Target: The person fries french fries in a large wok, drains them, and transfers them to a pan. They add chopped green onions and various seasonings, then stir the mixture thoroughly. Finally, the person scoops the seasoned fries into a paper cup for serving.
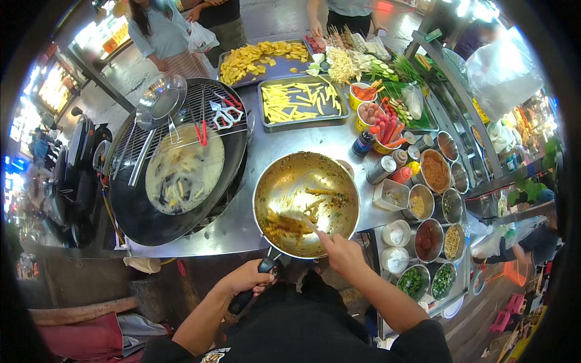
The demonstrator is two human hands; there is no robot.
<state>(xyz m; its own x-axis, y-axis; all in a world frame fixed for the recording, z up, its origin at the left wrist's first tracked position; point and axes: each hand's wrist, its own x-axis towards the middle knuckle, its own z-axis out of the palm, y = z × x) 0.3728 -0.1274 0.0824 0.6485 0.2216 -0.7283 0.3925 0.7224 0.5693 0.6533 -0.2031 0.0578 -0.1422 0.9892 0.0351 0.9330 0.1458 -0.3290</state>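
Note:
My left hand (250, 277) grips the black handle of a round metal pan (336, 227), whose far part rests over the steel counter. In my right hand (340, 254) is a utensil, blurred at its far end, dipped among seasoned fries (288, 229) at the pan's lower left. More fries (319, 191) and chopped green and brown seasoning cling to the pan's inside. Left of the pan, a large black wok (131, 218) holds foaming oil (186, 159) with pale fries in it. A rack (127, 147) spans its far half, bearing a strainer (162, 103), red-handled tongs (202, 134) and scissors (227, 117).
Trays of cut pale potato sticks (290, 102) and yellow potato slices (245, 63) stand beyond. Bottles (381, 169), sausage tubs (366, 113) and skewers lie at the right, near seasoning bowls (427, 240) and herb bowls (412, 282). Several people (159, 31) stand across the counter.

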